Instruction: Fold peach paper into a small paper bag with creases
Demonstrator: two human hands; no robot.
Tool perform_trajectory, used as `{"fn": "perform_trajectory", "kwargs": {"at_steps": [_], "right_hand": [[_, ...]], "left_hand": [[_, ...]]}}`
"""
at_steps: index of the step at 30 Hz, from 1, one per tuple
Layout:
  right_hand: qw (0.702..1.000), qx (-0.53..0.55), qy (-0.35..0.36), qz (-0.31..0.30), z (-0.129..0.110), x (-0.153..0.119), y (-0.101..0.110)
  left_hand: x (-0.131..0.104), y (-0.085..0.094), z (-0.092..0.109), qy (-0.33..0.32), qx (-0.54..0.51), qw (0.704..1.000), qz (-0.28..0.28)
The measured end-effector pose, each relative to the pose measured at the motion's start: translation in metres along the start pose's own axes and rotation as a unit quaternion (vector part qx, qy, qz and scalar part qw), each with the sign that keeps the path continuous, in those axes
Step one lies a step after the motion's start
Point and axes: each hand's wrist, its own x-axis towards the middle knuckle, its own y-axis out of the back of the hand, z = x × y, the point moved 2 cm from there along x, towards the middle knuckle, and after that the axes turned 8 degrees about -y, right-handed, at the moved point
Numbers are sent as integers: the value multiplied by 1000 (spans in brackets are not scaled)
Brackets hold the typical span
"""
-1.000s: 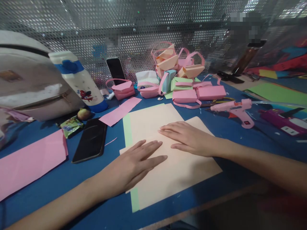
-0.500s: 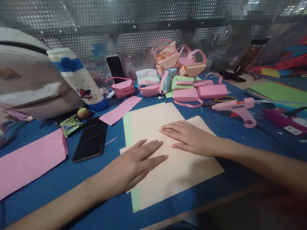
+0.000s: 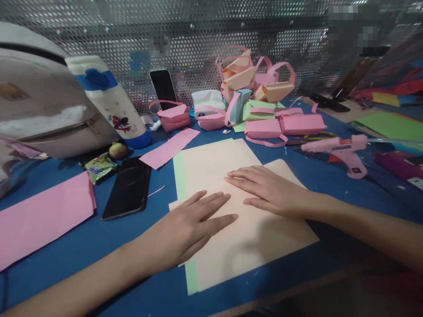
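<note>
Blue table [image 3: 76, 246] against a perforated metal screen [image 3: 198, 35], cluttered with craft stuff. Both hands lie flat, fingers extended and slightly spread, gripping nothing. Left hand [image 3: 190, 226] presses palm-down on the cream paper [image 3: 251, 237], fingertips pointing right and up toward the middle of the sheet. Right hand [image 3: 269, 189] also flat on the same cream paper, fingers pointing left, just above and beside the left fingertips, not touching them. The cream paper sits at table centre on top of a second cream sheet [image 3: 214, 163] and a green sheet [image 3: 180, 176] whose edge shows along the left side.

Left of the paper: black phone [image 3: 127, 187] face up, pink sheet [image 3: 42, 215], pink strip [image 3: 170, 147], snack packet [image 3: 99, 166], small round fruit [image 3: 118, 150], white and blue bottle [image 3: 110, 101], grey bag [image 3: 36, 97]. Second phone [image 3: 163, 88] leans against the screen. Behind the paper: a pile of folded paper bags [image 3: 257, 101] in pink, cream, green. Right: pink glue gun [image 3: 340, 147].

Versus the earlier frames: hands keep the same flat pose on the paper, no finger change visible. The view has shifted a bit, so everything sits slightly further right and the glue gun is nearer the right edge.
</note>
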Motion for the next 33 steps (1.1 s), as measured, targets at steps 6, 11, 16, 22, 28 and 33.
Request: {"fn": "perform_trajectory", "kwargs": {"at_steps": [6,11,16,22,28,33], "right_hand": [[999,33,-25,-10,3,0,-3],[999,37,-12,-7,6,-1,-6],[1000,28,-4,-4,6,-1,-7],[1000,31,-3,-4,5,-1,-5],[999,36,-2,-8,5,-1,-5],[1000,30,-1,-5,5,0,-5]], "left_hand": [[1,1,0,4,-16,1000,2],[0,-1,0,17,-28,999,11],[-1,-3,-1,16,-37,999,17],[-1,-4,-1,23,-35,999,12],[0,-4,-1,19,-46,999,21],[0,-3,-1,24,-48,998,24]]}}
